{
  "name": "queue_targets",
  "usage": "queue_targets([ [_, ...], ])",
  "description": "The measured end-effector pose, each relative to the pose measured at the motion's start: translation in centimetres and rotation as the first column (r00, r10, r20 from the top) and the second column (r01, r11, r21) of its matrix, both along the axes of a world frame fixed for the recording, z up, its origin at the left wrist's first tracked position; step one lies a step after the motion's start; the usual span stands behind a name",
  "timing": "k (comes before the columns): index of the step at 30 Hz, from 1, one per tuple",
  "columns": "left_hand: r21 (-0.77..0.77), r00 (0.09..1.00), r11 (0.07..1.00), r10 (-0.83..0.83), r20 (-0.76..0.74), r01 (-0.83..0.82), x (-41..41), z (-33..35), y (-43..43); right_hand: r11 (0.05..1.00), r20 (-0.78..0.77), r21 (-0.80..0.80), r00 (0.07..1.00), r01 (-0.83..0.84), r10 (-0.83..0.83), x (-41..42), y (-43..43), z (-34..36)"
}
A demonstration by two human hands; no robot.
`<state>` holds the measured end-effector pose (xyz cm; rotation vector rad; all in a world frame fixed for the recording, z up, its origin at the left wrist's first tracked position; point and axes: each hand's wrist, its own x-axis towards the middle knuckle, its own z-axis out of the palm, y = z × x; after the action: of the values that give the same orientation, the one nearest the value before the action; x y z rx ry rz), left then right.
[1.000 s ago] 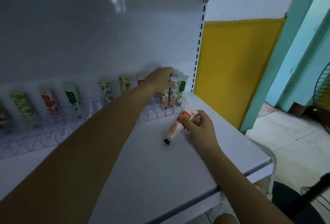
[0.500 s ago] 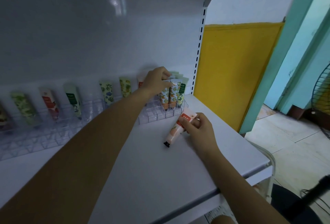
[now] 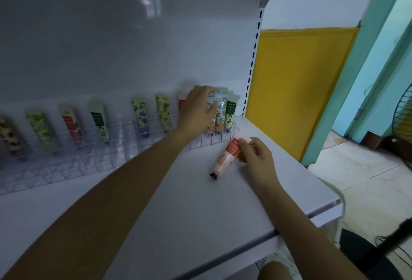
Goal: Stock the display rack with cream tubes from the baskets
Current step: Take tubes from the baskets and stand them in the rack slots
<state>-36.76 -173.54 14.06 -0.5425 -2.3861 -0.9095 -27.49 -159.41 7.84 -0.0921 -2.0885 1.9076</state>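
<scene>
A clear acrylic display rack (image 3: 66, 163) runs along the back of the white shelf (image 3: 189, 212), with several patterned cream tubes standing in its slots. At its right end a cluster of tubes (image 3: 225, 112) stands upright. My left hand (image 3: 198, 110) reaches over the rack and touches the tops of that cluster, fingers curled round a tube there. My right hand (image 3: 254, 155) pinches the flat end of a peach-and-red cream tube (image 3: 225, 157) that lies slanted on the shelf, black cap toward me.
A perforated upright (image 3: 253, 61) marks the shelf's right end; beyond it are a yellow panel (image 3: 301, 83) and a teal wall (image 3: 379, 68). A fan (image 3: 403, 114) stands at the far right. A white basket rim (image 3: 334, 226) shows under the shelf corner.
My left hand has slid slightly left and down over the clustered tubes. My right hand and its tube have barely moved.
</scene>
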Motion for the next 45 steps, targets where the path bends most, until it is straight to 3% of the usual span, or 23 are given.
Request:
queue_targets([
  [4,-0.053,0.996,0.994,-0.093,0.008,0.094,4.3,-3.6,-2.0,0.999,-0.039,-0.030,0.999,-0.018,0.017,0.0,0.3,0.0],
  [8,-0.246,0.987,0.963,-0.078,0.138,0.111,7.2,-7.1,-5.7,0.962,-0.040,-0.272,0.999,0.013,-0.025,-0.1,0.5,0.3],
  [10,-0.264,0.973,0.957,-0.060,0.221,0.119,7.9,-7.8,-6.9,0.937,-0.026,-0.346,0.998,0.038,-0.050,-0.2,0.3,0.7],
  [15,-0.237,0.953,0.966,-0.026,0.301,0.101,8.9,-7.7,-7.2,0.945,-0.034,-0.316,0.995,0.081,-0.097,-1.2,-1.5,2.0],
  [19,-0.211,0.951,0.970,-0.054,0.305,0.123,9.1,-7.8,-7.6,0.988,-0.178,-0.147,0.982,0.042,-0.068,-3.5,-2.7,5.9],
  [23,-0.202,0.950,0.971,-0.065,0.305,0.131,9.2,-8.0,-7.8,0.991,-0.281,0.081,0.956,0.107,-0.080,-6.6,-4.2,9.3],
  [30,-0.171,0.958,0.978,-0.069,0.280,0.120,9.0,-8.5,-7.9,0.871,-0.276,0.442,0.956,0.215,-0.096,-10.5,-6.2,9.3],
  [45,-0.139,0.953,0.983,-0.075,0.295,0.120,8.9,-8.4,-8.0,0.762,-0.160,0.620,0.981,0.188,-0.112,-13.2,-8.0,10.6],
])
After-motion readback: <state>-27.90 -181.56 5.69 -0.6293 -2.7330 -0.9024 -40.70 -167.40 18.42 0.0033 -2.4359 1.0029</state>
